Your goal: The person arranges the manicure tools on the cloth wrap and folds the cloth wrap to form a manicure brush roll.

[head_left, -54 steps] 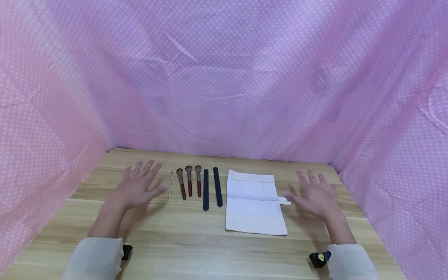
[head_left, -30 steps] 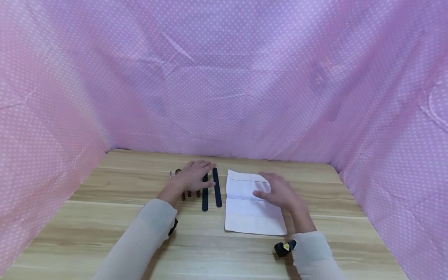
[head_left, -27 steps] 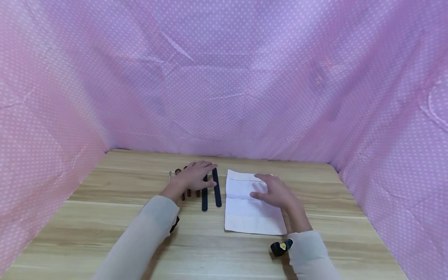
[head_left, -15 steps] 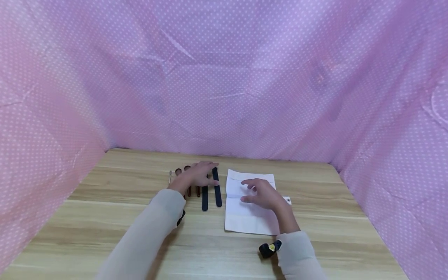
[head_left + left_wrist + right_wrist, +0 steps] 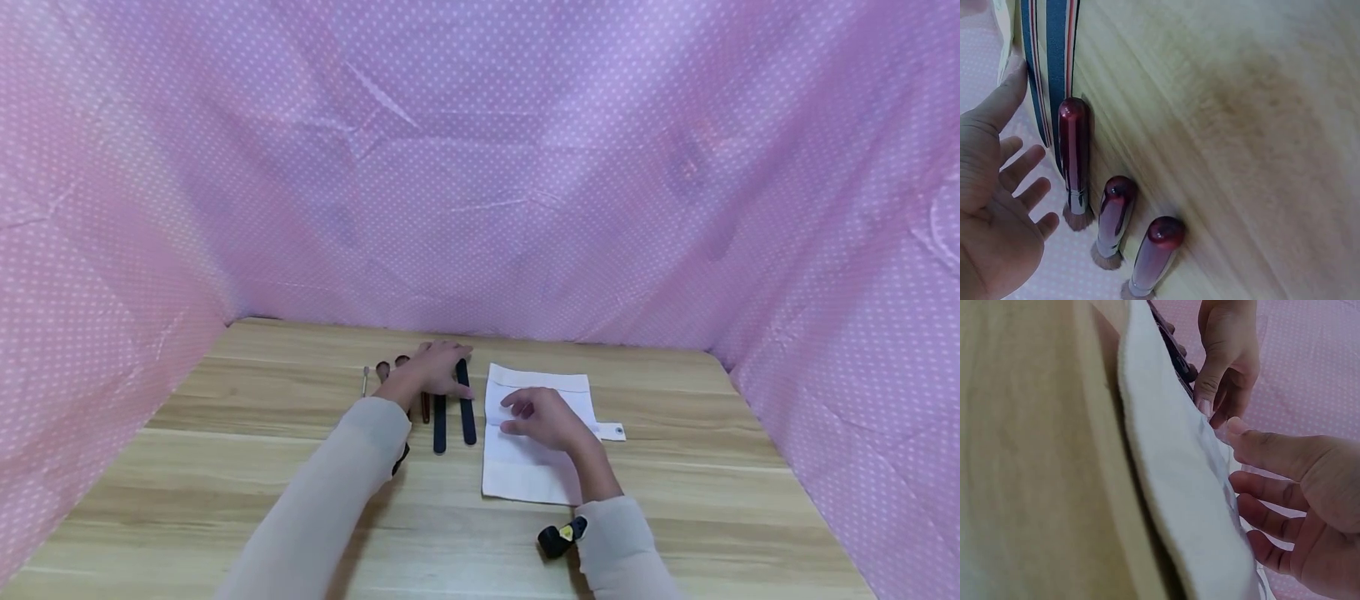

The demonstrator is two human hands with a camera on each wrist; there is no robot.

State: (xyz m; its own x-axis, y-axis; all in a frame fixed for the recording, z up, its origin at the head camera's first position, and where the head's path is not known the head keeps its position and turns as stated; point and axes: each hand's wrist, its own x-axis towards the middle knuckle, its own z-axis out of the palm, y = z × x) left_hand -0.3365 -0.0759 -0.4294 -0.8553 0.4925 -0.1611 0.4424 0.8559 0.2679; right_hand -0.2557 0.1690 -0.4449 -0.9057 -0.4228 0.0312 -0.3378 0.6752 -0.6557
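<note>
My left hand (image 5: 437,369) hovers over two dark nail files, its thumb and fingertips close around the upper part of the right-hand nail file (image 5: 468,423). The other nail file (image 5: 440,429) lies partly under the palm. In the left wrist view the fingers are spread and relaxed, with the thumb overlapping a file's edge. Three makeup brushes (image 5: 1116,215) with dark red handles lie beside the files. My right hand (image 5: 549,417) is over the unfolded white cloth pouch (image 5: 517,483), fingers loosely bent and holding nothing.
A thin metal stick (image 5: 365,382) lies left of the brushes, partly hidden by the left arm. The pouch's snap strap (image 5: 611,432) sticks out to the right. Pink dotted cloth (image 5: 480,208) hangs around the wooden table (image 5: 712,500).
Both hands have come in from the sides of the table: the left moved right to the nail files, the right moved left over the pouch, its fingers bending. The objects have stayed put.
</note>
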